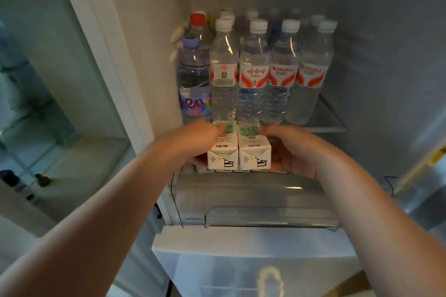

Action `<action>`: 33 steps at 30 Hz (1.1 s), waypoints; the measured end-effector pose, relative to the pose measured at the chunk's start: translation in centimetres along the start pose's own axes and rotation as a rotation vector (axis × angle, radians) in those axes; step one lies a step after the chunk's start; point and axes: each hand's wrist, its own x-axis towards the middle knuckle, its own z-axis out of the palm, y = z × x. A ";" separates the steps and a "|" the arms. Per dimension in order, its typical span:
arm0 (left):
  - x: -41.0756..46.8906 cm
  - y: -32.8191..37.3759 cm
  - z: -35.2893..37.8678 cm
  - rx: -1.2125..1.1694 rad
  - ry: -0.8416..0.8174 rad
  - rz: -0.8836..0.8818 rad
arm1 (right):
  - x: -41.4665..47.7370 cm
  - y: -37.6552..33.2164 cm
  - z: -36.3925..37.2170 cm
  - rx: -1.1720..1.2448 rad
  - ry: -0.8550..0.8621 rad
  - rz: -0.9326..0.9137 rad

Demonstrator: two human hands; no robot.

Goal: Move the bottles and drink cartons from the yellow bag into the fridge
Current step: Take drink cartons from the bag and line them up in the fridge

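Two cartons are at the front of the fridge shelf (330, 120), side by side and touching: the left hand (198, 140) curls round the left carton (222, 149), the right hand (292, 149) round the right carton (254, 149). Water bottles (253, 75) stand in rows behind. Much looks stocked, but the yellow bag is out of sight, so I can't tell what's left

Two small dark objects (42, 179) (blurred) on a pale ledge (79, 159), far left.
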 end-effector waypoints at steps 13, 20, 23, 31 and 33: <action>5.5 -2.1 1.0 0.041 -0.368 -0.346 | 7.0 -0.4 -1.7 -0.528 -0.412 0.579; 7.0 -3.5 2.2 0.100 -0.425 -0.523 | 9.2 0.4 0.0 -0.675 -0.542 0.670; 7.5 -4.0 2.5 0.165 -0.455 -0.548 | 9.9 1.0 0.5 -0.690 -0.542 0.688; 8.7 -5.4 3.3 0.258 -0.418 -0.513 | 11.0 3.1 1.0 -0.727 -0.505 0.629; 8.7 -5.2 3.5 0.352 -0.374 -0.486 | 11.0 3.4 1.1 -0.736 -0.501 0.612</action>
